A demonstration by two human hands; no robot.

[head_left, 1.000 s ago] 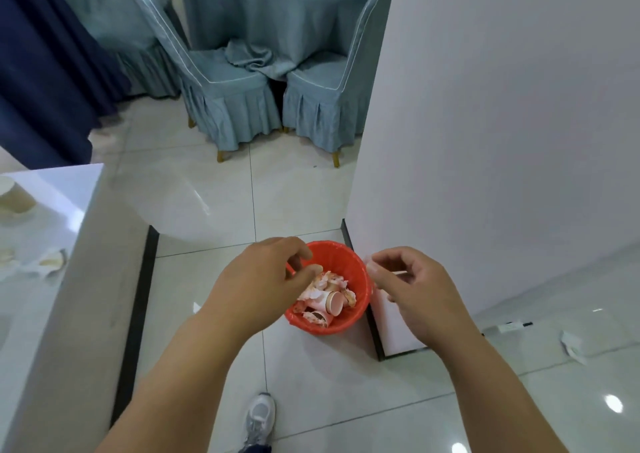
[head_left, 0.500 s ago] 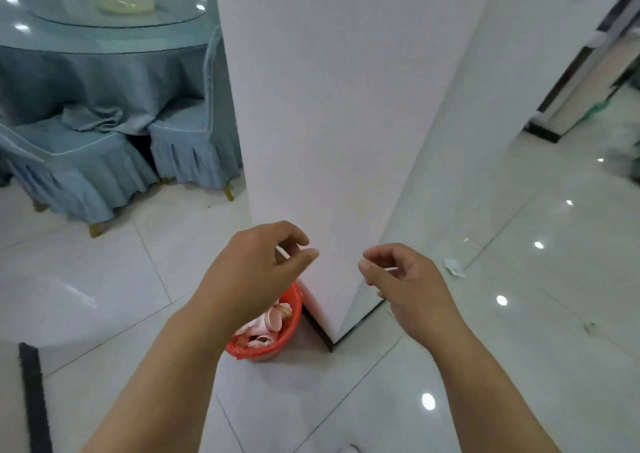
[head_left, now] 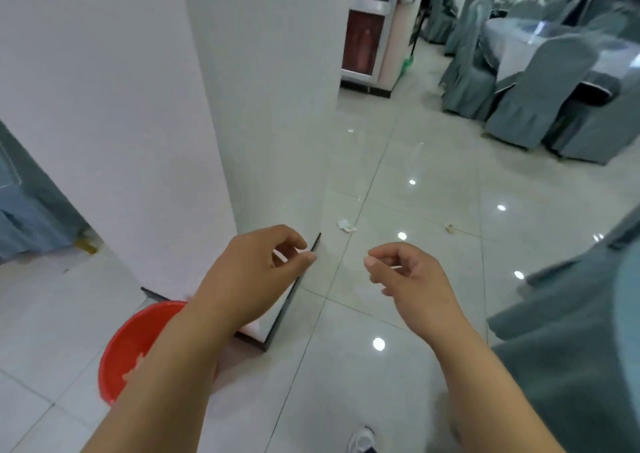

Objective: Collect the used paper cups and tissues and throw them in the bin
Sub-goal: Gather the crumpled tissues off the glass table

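The red bin [head_left: 135,338] stands on the floor at the lower left beside the white pillar, and my left forearm hides most of it. Pale scraps show inside it. My left hand [head_left: 252,272] hovers in front of the pillar's corner, above and to the right of the bin, with its fingers loosely curled and nothing in them. My right hand [head_left: 412,279] hangs level with it over the tiles, also loosely curled and holding nothing. A small white tissue scrap [head_left: 345,226] lies on the floor beyond both hands. A smaller scrap [head_left: 449,228] lies further right.
The white pillar [head_left: 138,123] with a dark base strip fills the left. Grey-covered chairs [head_left: 533,106] and a round table stand at the far right, and more grey cloth [head_left: 571,348] is close on the right. A cabinet [head_left: 367,37] stands at the back. My shoe [head_left: 362,438] shows at the bottom.
The view has swung right, so the bin slid from the centre to the lower left. Both hands stay loosely curled and hold nothing, now past the pillar's corner.
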